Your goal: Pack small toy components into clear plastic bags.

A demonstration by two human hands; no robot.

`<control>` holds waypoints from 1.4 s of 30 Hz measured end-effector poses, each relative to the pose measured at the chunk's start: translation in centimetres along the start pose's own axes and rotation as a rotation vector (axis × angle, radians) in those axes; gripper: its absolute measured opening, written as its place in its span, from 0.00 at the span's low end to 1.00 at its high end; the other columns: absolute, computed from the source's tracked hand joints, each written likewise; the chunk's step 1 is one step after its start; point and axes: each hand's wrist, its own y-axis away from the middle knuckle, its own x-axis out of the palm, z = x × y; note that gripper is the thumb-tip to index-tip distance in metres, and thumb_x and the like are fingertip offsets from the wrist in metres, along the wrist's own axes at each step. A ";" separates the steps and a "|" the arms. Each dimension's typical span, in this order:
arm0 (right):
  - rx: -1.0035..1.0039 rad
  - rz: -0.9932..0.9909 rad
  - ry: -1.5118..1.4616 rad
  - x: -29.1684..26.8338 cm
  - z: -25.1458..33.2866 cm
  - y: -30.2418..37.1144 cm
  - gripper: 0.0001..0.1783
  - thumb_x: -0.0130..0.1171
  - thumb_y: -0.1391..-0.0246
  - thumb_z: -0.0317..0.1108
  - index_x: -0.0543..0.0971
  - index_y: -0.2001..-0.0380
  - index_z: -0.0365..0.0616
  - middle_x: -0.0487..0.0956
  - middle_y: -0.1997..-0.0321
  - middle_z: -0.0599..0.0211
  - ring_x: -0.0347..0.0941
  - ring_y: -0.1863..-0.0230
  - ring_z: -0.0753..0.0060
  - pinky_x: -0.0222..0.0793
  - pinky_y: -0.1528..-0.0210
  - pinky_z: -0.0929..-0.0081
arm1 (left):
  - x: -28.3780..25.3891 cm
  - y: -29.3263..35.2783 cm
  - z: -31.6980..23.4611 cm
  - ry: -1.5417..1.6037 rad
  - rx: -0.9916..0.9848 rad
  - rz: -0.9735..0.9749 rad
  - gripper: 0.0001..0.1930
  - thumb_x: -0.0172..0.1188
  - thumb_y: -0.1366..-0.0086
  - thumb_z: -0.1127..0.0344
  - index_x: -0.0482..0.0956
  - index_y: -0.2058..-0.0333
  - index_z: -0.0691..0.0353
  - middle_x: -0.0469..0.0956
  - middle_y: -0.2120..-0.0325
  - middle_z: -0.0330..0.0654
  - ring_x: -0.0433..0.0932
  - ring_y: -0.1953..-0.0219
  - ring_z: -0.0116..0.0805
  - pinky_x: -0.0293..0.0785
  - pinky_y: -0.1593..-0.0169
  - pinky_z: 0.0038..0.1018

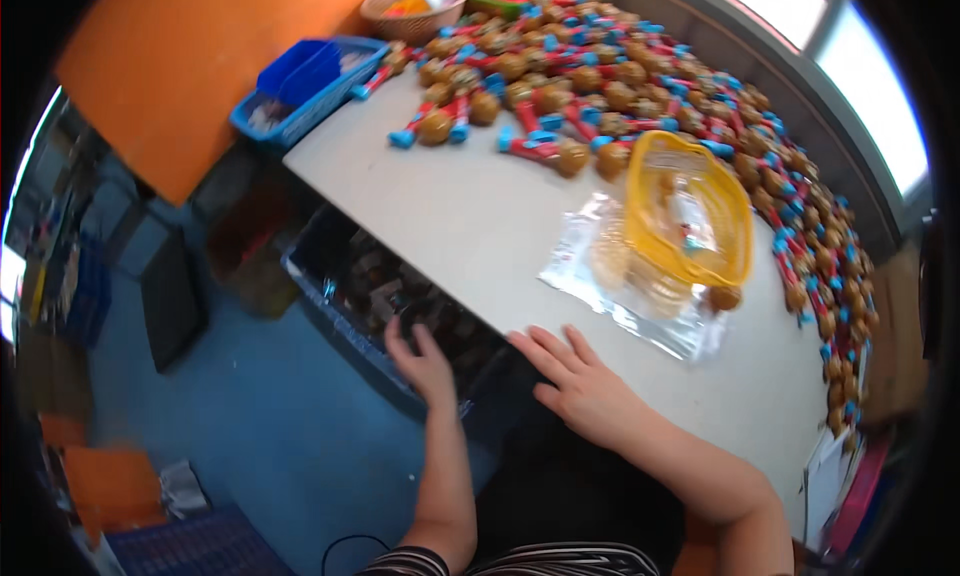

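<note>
My left hand (425,369) is over a blue bin (345,326) below the table's front edge, its fingers apart and nothing visible in them. Small dark and pale pieces (385,291) lie in that bin, too dim to name. Flat on the white table (440,216), at its near edge, rests my right hand (575,384) with the fingers stretched out. Beyond it, clear plastic bags (630,301) lie under and beside a yellow oval basket (745,226). Inside the basket are a clear bag and small pieces I cannot make out.
Many small objects (620,96) with round brown ends and red-and-blue stems cover the table's far and right sides. Blue trays (290,121) stand at the far left corner, near a woven basket (415,21). An orange panel (200,66) rises behind; boxes stand on the blue floor.
</note>
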 end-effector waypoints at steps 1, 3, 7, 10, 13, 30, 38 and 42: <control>-0.035 0.001 -0.002 0.1 -0.1 0.2 0.08 0.58 0.50 0.31 0.80 0.68 0.39 0.55 0.26 0.54 0.51 0.26 0.52 0.48 0.28 0.44 | 0.6 -1.4 -4.8 0.253 -0.044 -0.059 0.20 0.56 0.32 0.72 0.66 0.43 0.68 0.69 0.44 0.50 0.71 0.43 0.38 0.65 0.38 0.32; -0.056 -0.124 -0.034 1.0 -0.3 0.4 0.07 0.58 0.51 0.29 0.80 0.68 0.38 0.60 0.29 0.53 0.54 0.28 0.51 0.50 0.29 0.46 | 2.3 -2.5 -14.1 0.399 0.168 -0.046 0.19 0.56 0.33 0.74 0.66 0.45 0.69 0.71 0.47 0.49 0.72 0.45 0.37 0.68 0.41 0.29; -0.157 -0.401 -0.478 3.9 -1.3 1.9 0.05 0.59 0.55 0.25 0.77 0.71 0.39 0.71 0.39 0.53 0.64 0.35 0.49 0.57 0.31 0.53 | 10.9 0.4 -26.5 0.188 0.600 0.668 0.19 0.59 0.42 0.76 0.75 0.50 0.61 0.76 0.55 0.46 0.75 0.51 0.40 0.71 0.46 0.35; -0.077 -0.455 -0.660 3.0 0.1 6.7 0.08 0.58 0.56 0.20 0.77 0.69 0.40 0.77 0.48 0.55 0.70 0.42 0.48 0.65 0.36 0.57 | 18.7 3.4 -28.3 -0.417 0.667 1.147 0.26 0.65 0.45 0.60 0.76 0.49 0.64 0.78 0.52 0.54 0.78 0.49 0.47 0.73 0.46 0.38; 0.014 -0.491 -0.618 2.2 -0.5 13.5 0.09 0.54 0.56 0.17 0.78 0.70 0.41 0.79 0.50 0.56 0.72 0.43 0.49 0.69 0.40 0.59 | 24.3 4.7 -28.4 -0.710 0.385 1.236 0.34 0.69 0.50 0.48 0.76 0.50 0.68 0.78 0.53 0.57 0.81 0.54 0.48 0.77 0.51 0.39; 0.665 -0.947 -0.584 2.4 0.3 30.9 0.08 0.47 0.52 0.15 0.76 0.76 0.34 0.80 0.69 0.58 0.75 0.65 0.64 0.71 0.53 0.69 | 21.1 3.6 -32.6 0.809 0.029 0.718 0.18 0.63 0.41 0.70 0.71 0.52 0.65 0.80 0.65 0.43 0.81 0.65 0.33 0.77 0.59 0.28; 0.684 -0.907 -0.479 1.6 0.7 30.0 0.07 0.49 0.54 0.15 0.76 0.75 0.34 0.78 0.67 0.57 0.75 0.63 0.61 0.71 0.58 0.71 | -2.1 -5.8 -26.1 1.024 -0.328 0.617 0.17 0.51 0.30 0.60 0.72 0.49 0.65 0.79 0.62 0.47 0.81 0.58 0.46 0.79 0.54 0.40; 0.643 -0.879 -0.438 2.0 0.1 30.1 0.07 0.49 0.51 0.15 0.77 0.72 0.34 0.78 0.65 0.58 0.75 0.63 0.65 0.71 0.58 0.73 | -4.6 -6.5 -22.4 0.895 -0.470 0.545 0.17 0.51 0.30 0.60 0.73 0.49 0.65 0.80 0.63 0.46 0.81 0.59 0.46 0.79 0.54 0.38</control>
